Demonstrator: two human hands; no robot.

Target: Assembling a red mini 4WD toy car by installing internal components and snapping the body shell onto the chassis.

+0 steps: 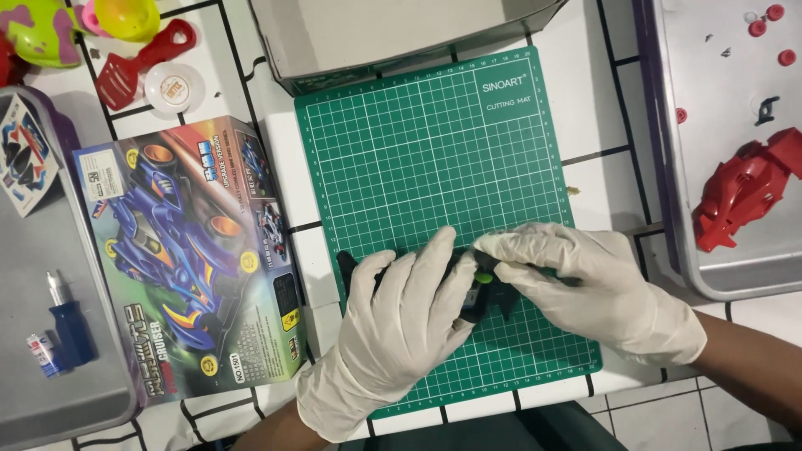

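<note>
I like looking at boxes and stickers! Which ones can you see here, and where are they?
Toy car box: left of the green mat, rectangular, colourful with a blue racing car picture.
Grey cardboard box: top centre, above the mat.
Sticker sheet: far left on a grey tray, white with red and blue shapes.

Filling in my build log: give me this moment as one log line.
left hand: holds black chassis | right hand: fingertips at its green part | on: green cutting mat | nearby: kit box, red body shell
</note>
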